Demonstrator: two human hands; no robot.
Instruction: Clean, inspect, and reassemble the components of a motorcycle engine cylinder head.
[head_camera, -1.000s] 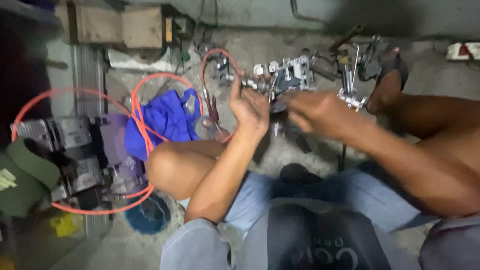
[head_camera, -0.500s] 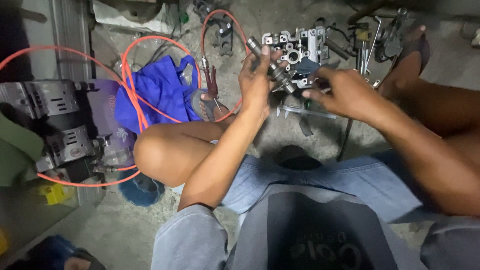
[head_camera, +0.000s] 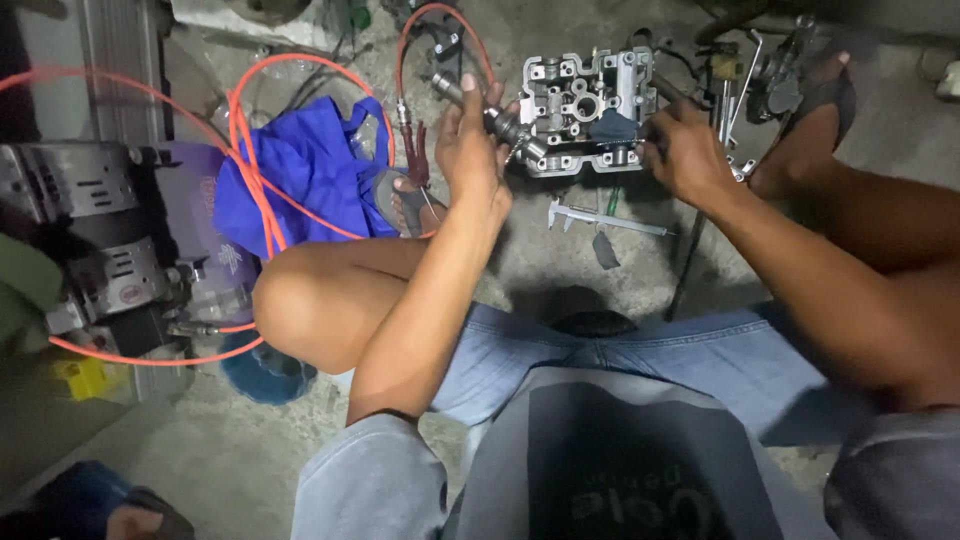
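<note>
A grey metal cylinder head (head_camera: 585, 110) lies on the concrete floor in front of me. My left hand (head_camera: 470, 150) grips a dark cylindrical tool (head_camera: 495, 118) whose tip meets the head's left side. My right hand (head_camera: 685, 150) rests closed on the head's right edge; what its fingers pinch is hidden. A metal caliper (head_camera: 600, 220) lies on the floor just below the head, between my hands.
An orange hose (head_camera: 250, 150) loops over a blue cloth (head_camera: 300, 170) at the left, beside a small engine unit (head_camera: 110, 240). Loose tools and metal parts (head_camera: 745, 70) lie at the upper right. My bent knees and sandalled feet flank the work spot.
The view has shifted so the cylinder head sits nearer the centre. My right hand has moved from the head's lower middle to its right edge. The left hand keeps hold of the tool.
</note>
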